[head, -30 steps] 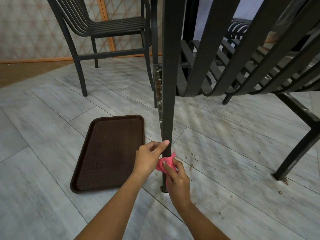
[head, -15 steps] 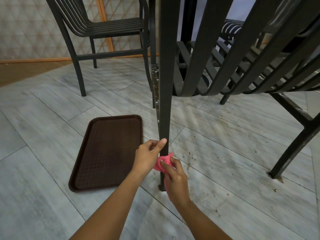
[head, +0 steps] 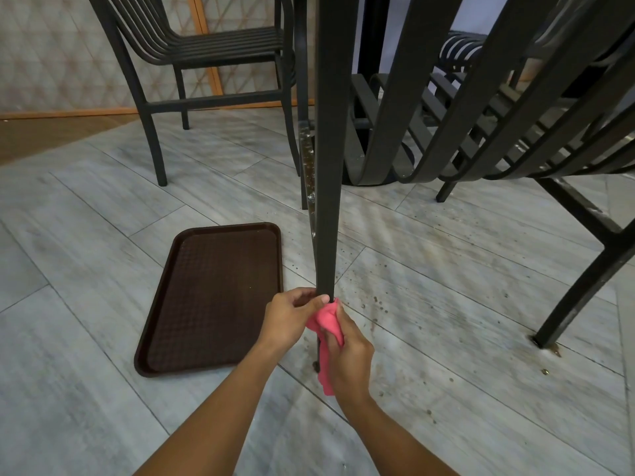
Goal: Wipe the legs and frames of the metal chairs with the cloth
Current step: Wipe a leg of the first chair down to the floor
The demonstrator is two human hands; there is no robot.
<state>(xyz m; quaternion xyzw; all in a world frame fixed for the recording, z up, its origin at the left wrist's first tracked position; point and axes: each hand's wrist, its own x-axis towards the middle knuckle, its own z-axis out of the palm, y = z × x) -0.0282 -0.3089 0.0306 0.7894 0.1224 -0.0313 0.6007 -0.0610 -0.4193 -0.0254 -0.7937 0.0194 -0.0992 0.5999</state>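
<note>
Both hands sit a bit lower on the leg (head: 328, 187) than a second ago, so I read this as a downward wipe nearing the foot; only a short stretch above the floor (head: 103, 255) is left on this leg. Right hand (head: 348, 352) is clamped on the cloth (head: 326, 322), pressing it to the leg. Left hand (head: 292, 317) pinches the leg just above, touching the cloth. Speckled grime shows higher up the leg's edge. Tray (head: 213, 297) lies near, to the left.
</note>
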